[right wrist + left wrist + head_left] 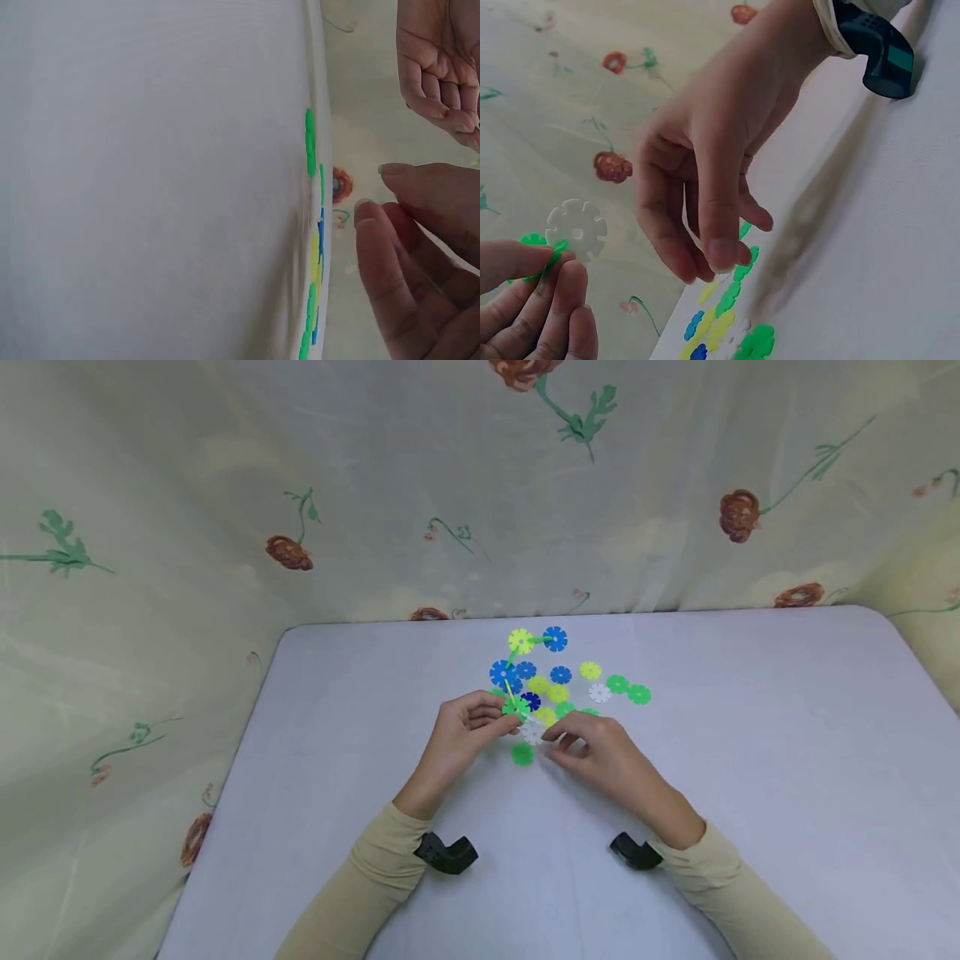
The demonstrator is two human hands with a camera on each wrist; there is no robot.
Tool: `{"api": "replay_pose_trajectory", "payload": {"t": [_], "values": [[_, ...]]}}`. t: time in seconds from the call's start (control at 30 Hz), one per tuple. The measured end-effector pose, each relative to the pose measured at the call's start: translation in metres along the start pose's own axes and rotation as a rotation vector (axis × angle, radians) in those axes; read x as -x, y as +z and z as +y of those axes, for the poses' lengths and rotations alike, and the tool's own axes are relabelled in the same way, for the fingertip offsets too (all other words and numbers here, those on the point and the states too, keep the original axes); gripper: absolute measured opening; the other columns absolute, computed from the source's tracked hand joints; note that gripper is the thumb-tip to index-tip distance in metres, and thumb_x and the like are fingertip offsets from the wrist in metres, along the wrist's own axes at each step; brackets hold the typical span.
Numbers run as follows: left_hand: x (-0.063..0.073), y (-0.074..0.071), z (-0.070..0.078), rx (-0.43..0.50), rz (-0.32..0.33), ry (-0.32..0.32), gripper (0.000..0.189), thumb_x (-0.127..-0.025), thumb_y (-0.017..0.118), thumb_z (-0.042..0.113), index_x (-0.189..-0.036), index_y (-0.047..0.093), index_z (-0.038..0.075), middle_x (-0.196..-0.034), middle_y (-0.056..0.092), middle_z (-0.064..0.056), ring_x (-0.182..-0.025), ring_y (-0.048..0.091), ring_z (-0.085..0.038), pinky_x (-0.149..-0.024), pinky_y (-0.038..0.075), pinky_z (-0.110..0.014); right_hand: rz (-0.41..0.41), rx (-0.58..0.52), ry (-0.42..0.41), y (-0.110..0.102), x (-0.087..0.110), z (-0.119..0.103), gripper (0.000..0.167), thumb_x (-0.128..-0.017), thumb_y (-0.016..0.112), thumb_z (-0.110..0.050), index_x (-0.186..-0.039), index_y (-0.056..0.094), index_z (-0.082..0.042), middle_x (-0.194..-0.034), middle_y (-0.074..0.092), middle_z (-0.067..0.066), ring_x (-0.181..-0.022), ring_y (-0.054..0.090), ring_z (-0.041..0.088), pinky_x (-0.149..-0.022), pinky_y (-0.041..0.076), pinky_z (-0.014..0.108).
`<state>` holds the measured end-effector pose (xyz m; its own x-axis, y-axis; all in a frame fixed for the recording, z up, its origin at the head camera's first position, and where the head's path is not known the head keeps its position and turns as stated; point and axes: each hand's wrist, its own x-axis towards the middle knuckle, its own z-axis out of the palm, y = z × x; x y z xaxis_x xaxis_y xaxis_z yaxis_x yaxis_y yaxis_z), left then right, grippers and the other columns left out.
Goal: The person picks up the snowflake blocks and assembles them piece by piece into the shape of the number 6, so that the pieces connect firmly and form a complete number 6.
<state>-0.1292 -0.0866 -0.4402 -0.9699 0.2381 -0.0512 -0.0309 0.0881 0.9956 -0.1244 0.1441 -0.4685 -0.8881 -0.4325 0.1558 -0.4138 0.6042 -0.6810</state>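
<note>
My left hand (476, 724) pinches a green notched disc (516, 708) between thumb and fingers. A clear white notched disc (577, 231) sits joined to that green piece in the left wrist view, upright beyond the fingertips. From the green disc a chain runs away across the head view: a yellow disc on edge, a blue disc (503, 674), a yellow disc (521, 642) and another blue disc (555, 639). My right hand (600, 752) is just right of the white disc, fingers loosely bent, a gap between thumb and fingertips, with nothing in it (427, 277).
Loose notched discs in blue, yellow, green and white lie beyond the hands, among them a white one (599, 692) and a green one (639, 694). One green disc (522, 754) lies nearer, between the wrists. A flowered curtain (375, 485) hangs behind the white table (360, 693).
</note>
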Motion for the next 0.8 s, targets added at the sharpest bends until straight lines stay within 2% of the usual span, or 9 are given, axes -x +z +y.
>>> {"api": "replay_pose_trajectory", "payload": {"t": [0.33,0.47,0.57,0.8], "values": [[0.0,-0.001,0.0,0.016,0.012,-0.016,0.018,-0.095,0.075,0.013,-0.109,0.071,0.002,-0.097,0.073,-0.009,-0.09,0.075,-0.015,-0.089,0.059,-0.028,-0.179,-0.043,0.044,0.011,-0.013,0.0,0.023,-0.091,0.081,-0.02,-0.111,0.074,-0.013,-0.106,0.077,-0.003,-0.087,0.067,0.007,-0.08,0.057,0.028],[0.0,-0.002,-0.001,0.011,0.021,-0.037,0.018,-0.095,0.075,0.014,-0.108,0.071,0.002,-0.097,0.072,-0.007,-0.091,0.074,-0.014,-0.089,0.059,-0.027,-0.231,-0.022,0.058,0.016,-0.023,-0.003,0.026,-0.091,0.08,-0.02,-0.113,0.074,-0.009,-0.099,0.075,-0.003,-0.081,0.063,0.007,-0.076,0.054,0.027],[0.0,-0.001,-0.002,0.005,0.026,-0.039,0.019,-0.095,0.076,0.015,-0.108,0.071,0.003,-0.097,0.072,-0.006,-0.092,0.073,-0.013,-0.089,0.059,-0.027,-0.252,0.007,0.054,0.018,-0.028,-0.004,0.026,-0.092,0.079,-0.018,-0.115,0.075,-0.007,-0.09,0.072,-0.003,-0.078,0.06,0.007,-0.074,0.052,0.027],[-0.002,-0.002,-0.002,0.011,0.024,-0.032,0.017,-0.095,0.075,0.014,-0.107,0.071,0.002,-0.096,0.072,-0.005,-0.092,0.073,-0.014,-0.088,0.059,-0.026,-0.267,0.0,0.123,0.02,-0.033,-0.004,0.025,-0.089,0.081,-0.015,-0.111,0.073,-0.005,-0.099,0.075,0.001,-0.082,0.063,0.01,-0.075,0.054,0.028]]}}
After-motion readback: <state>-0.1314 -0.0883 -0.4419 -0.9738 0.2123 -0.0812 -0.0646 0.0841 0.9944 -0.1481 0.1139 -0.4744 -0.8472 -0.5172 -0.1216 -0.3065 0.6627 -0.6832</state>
